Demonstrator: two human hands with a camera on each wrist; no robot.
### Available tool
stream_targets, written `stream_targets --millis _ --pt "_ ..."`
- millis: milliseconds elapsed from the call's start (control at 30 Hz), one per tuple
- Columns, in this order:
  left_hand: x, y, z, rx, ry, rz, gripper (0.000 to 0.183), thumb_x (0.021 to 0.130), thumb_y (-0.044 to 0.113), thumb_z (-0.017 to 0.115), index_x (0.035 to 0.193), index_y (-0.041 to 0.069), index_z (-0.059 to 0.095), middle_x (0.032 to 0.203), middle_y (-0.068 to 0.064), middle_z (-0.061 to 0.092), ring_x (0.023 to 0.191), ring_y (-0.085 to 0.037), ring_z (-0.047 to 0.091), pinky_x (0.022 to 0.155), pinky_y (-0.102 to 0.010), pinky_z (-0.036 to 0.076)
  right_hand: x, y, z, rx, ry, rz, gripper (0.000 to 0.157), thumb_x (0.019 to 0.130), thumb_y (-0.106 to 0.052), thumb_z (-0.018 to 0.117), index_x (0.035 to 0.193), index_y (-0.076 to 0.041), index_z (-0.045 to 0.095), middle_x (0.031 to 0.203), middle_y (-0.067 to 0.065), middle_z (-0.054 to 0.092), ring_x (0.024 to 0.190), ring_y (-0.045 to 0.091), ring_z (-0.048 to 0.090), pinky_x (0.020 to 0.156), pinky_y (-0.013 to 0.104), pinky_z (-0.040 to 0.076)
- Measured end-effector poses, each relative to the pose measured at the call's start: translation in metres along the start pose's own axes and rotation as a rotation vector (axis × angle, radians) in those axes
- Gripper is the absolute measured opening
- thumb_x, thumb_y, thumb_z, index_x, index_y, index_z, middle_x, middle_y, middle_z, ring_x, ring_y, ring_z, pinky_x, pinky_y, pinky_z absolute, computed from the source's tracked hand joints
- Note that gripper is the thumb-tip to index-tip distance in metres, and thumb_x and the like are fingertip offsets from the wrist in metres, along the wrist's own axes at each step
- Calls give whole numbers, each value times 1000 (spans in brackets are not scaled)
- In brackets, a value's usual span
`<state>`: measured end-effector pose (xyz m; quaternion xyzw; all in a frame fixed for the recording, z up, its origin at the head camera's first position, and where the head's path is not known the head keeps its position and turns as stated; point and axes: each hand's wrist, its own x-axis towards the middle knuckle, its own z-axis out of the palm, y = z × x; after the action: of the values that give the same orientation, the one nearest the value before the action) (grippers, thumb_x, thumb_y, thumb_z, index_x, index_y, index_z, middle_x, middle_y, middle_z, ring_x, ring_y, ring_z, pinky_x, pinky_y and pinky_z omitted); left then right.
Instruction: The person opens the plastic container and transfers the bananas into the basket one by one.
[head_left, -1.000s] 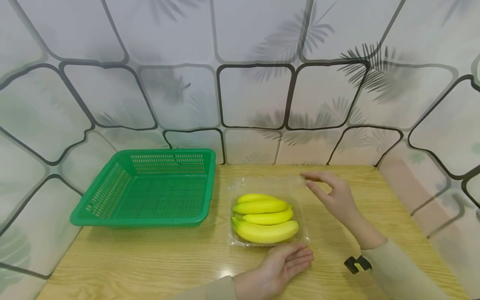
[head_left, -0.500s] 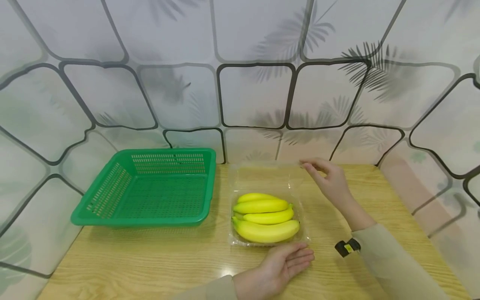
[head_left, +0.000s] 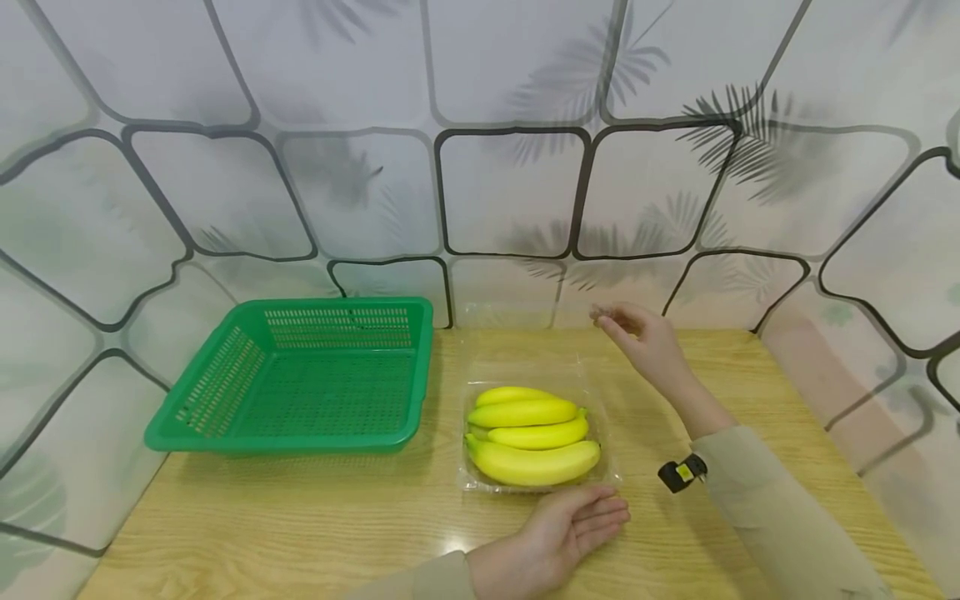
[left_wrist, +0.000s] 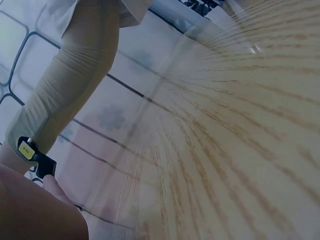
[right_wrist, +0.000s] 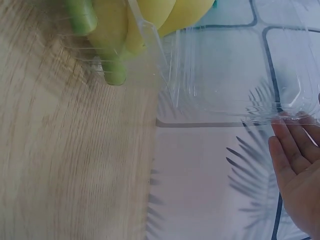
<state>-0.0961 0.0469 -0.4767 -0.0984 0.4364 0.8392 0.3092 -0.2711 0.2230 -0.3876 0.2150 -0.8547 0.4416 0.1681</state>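
Note:
In the head view, several yellow bananas [head_left: 532, 437] lie in the base of a clear plastic clamshell box [head_left: 607, 477]. Its hinged lid [right_wrist: 235, 75] stands raised at the back. My right hand [head_left: 647, 343] pinches the lid's right corner between thumb and fingers. Close to the box's front edge, my left hand [head_left: 558, 533] rests with the palm turned up and the fingers relaxed; its thumb is at the front rim. Green banana tips [right_wrist: 115, 72] show through the box wall in the right wrist view. The left wrist view does not show the box.
A green plastic basket [head_left: 300, 392] with slotted sides stands left of the box, a short gap away. Everything sits on a wood-grain table [head_left: 315, 525]. A patterned wall [head_left: 510, 192] closes off the back and sides. Black wrist devices [head_left: 682, 473] hang at the right sleeve.
My right hand has moved up and back, swinging the lid up from over the bananas to a raised position. The left hand, bananas and basket stay where they were.

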Motion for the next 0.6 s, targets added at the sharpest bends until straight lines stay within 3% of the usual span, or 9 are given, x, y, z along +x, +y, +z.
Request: stream_targets --millis 600 --pt "-1 2 0 52 -20 3 42 109 18 56 140 -10 60 134 -23 72 128 -34 70 116 -45 53 10 15 4 140 -119 129 39 111 -16 57 143 6 61 132 33 69 99 -17 63 90 3 50"
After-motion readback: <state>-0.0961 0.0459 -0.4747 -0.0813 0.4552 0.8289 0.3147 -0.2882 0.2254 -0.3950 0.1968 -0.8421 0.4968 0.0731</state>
